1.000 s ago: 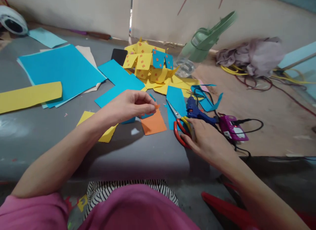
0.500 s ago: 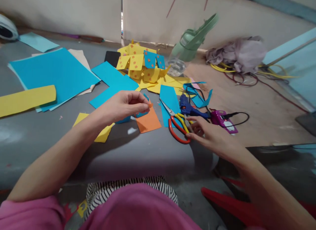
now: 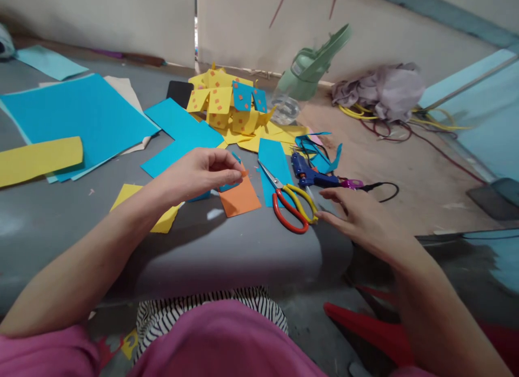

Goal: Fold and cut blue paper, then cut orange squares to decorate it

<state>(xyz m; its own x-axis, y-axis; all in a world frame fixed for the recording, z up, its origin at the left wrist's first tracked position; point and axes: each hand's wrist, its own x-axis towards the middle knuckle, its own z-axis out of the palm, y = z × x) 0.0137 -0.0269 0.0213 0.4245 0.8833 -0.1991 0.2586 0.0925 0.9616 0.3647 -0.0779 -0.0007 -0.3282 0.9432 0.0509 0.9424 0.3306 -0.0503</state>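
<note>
My left hand (image 3: 198,169) is closed in a pinch above an orange paper square (image 3: 241,199). Its fingertips hold a small blue paper piece (image 3: 230,187) with a bit of orange at the thumb tip; the fingers partly hide it. To the right, my right hand (image 3: 360,215) is open, thumb and fingers apart with nothing between them. Just left of its thumb lie scissors (image 3: 284,190) with one red and one yellow handle, partly over a blue paper strip (image 3: 272,150). Beyond that hand is a dark blue glue gun (image 3: 310,174).
Behind my hands stands a yellow paper construction (image 3: 221,99) dotted with orange. Large blue sheets (image 3: 81,123) and a yellow strip (image 3: 40,158) lie at left. A green device (image 3: 304,72) stands at the back, near a crumpled grey cloth (image 3: 389,91) and cables.
My right hand has opened wider and moved slightly right, off the scissors' handles. My left hand keeps its pinch. The whole view has shifted a little.
</note>
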